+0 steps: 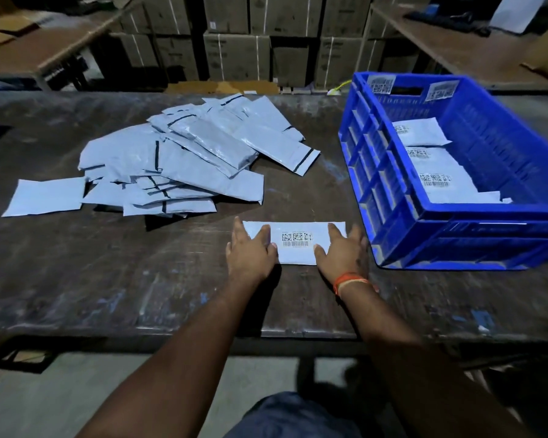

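A pale blue mailer packet (296, 230) with a barcode label lies flat on the dark wooden table (108, 273), label side up. My left hand (250, 251) rests flat on its left end with straight fingers. Over its right end lies my right hand (342, 251), also flat, an orange thread around that wrist. A heap of several similar packets (184, 159) lies behind and to the left. The blue plastic crate (393, 172) stands at the right and holds several labelled packets (437, 181).
Stacked cardboard boxes (234, 55) line the back wall. Other wooden tables stand at the back left (45, 45) and back right (456, 45). One separate packet (45, 196) lies at the heap's left edge. The table's front edge runs just below my forearms.
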{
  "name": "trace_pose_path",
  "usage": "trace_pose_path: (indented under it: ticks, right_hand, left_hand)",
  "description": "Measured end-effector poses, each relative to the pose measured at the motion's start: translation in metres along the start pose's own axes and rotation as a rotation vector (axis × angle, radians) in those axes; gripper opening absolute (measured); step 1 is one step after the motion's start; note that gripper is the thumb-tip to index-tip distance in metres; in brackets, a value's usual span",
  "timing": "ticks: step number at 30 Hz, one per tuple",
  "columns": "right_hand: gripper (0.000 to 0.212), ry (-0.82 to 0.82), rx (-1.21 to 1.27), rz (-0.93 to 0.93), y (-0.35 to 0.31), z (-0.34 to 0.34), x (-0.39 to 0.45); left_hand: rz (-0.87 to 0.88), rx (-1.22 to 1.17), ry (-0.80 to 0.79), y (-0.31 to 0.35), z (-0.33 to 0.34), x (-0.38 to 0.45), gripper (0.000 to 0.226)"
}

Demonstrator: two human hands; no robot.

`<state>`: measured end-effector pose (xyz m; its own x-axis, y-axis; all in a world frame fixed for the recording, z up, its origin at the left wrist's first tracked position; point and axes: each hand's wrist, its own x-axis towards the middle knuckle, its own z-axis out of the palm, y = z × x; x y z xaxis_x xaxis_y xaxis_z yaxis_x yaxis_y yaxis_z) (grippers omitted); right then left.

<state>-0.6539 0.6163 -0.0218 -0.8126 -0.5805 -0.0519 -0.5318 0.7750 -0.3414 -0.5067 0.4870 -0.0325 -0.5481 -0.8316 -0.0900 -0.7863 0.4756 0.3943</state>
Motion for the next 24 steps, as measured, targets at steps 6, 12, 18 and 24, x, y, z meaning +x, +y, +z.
trace_pose_path:
  ticks: [6, 12, 18, 24]
  right_hand:
    - [0.062, -0.044, 0.275, 0.121, 0.000, -0.004, 0.006]
    - [0.029, -0.126, 0.743, 0.005, -0.001, -0.021, 0.005]
    - [0.018, -0.024, 0.922, -0.171, -0.027, -0.087, 0.012]
    - [0.015, -0.134, 1.090, -0.192, -0.042, -0.175, 0.035]
  left_hand:
    - [-0.225, -0.262, -0.035, 0.006, -0.020, 0.004, 0.042]
    - [-0.240, -0.815, -0.227, -0.010, -0.044, 0.023, 0.022]
    - [-0.196, -1.050, -0.196, 0.000, -0.117, 0.036, 0.017]
    - [-0.104, -1.087, -0.110, 0.048, -0.193, 0.031, 0.022]
